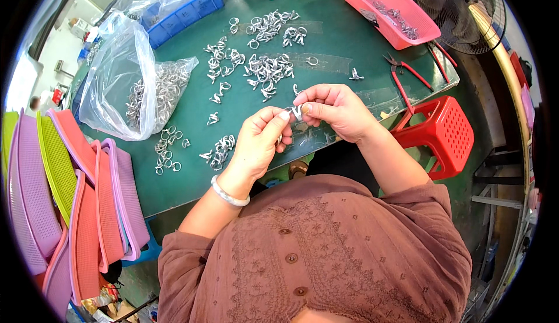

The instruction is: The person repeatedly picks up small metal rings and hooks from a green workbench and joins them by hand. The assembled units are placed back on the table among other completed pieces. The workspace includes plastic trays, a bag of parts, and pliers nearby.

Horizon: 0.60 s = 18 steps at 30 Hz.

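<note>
Close to the table's near edge, my left hand [269, 131] and my right hand [333, 112] meet, thumbs and fingers pinched on one small silver-grey metal ring [297, 112]. Its far side is partly hidden by the fingertips. Beyond the hands lie loose piles of similar rings [269, 71], with another heap [271, 25] farther back. A smaller cluster of rings [220, 152] rests beside my left wrist. To the left, a clear plastic bag [116, 84] lies on its side, its mouth spilling over with more rings.
Pink basket [386, 2] with rings sits at the far right, near red-handled pliers [407, 72] and a fan [448, 2]. A blue bin [185, 13] stands far left. Stacked colored baskets [125, 200] crowd the left side. A red stool [451, 136] is at the right of the green table [180, 192].
</note>
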Tool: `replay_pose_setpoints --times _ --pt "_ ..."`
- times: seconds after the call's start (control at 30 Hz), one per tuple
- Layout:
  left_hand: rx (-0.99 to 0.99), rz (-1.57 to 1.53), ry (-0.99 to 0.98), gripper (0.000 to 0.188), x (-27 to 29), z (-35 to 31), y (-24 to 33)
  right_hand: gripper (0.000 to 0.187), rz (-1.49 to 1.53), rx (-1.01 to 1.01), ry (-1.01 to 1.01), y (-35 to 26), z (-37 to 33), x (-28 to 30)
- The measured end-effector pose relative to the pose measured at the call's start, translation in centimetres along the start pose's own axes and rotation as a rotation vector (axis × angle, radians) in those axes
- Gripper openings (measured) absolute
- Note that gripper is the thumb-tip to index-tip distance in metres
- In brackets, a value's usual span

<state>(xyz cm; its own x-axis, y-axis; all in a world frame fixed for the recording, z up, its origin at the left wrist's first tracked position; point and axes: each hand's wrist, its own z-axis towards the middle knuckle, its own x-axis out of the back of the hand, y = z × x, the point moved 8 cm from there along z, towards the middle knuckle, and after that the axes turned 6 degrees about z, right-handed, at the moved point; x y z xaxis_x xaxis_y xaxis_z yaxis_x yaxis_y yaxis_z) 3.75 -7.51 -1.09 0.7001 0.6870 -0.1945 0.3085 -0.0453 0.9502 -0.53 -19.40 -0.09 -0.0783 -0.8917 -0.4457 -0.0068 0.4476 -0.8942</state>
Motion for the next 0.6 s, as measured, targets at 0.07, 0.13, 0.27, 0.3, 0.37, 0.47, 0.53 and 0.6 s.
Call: replay_pose_setpoints --times 0.07,0.13,0.27,0.3,0.37,0.47,0.53,0.6 --pt "0.026 -0.016 -0.019 0.015 -0.1 0.1 -0.2 0.014 -0.032 0.026 0.007 0.0 0.2 -0.1" --pt "0.055 -0.051 -0.033 0.017 -0.2 0.2 -0.3 0.014 -0.055 0.029 0.018 0.0 0.2 -0.1" --pt "0.12 -0.126 -0.039 0.017 -0.3 0.2 -0.7 0.013 -0.081 0.007 0.024 0.3 0.2 0.0" --pt "0.126 -0.126 -0.04 0.018 -0.3 0.2 -0.7 0.013 -0.092 0.005 0.022 0.4 0.2 0.0" --pt "0.138 -0.129 -0.044 0.018 -0.4 0.2 -0.9 0.012 -0.054 -0.014 0.031 0.6 0.1 0.1" --pt "0.146 -0.138 -0.05 0.018 -0.5 0.2 -1.1 0.012 -0.04 -0.03 0.035 0.8 0.0 0.0" --pt "0.151 -0.146 -0.057 0.018 -0.5 0.3 -1.2 0.011 -0.038 -0.034 0.035 0.8 0.0 0.0" --pt "0.155 -0.154 -0.052 0.018 -0.5 0.3 -1.2 0.011 -0.034 -0.037 0.034 0.8 0.1 -0.1"
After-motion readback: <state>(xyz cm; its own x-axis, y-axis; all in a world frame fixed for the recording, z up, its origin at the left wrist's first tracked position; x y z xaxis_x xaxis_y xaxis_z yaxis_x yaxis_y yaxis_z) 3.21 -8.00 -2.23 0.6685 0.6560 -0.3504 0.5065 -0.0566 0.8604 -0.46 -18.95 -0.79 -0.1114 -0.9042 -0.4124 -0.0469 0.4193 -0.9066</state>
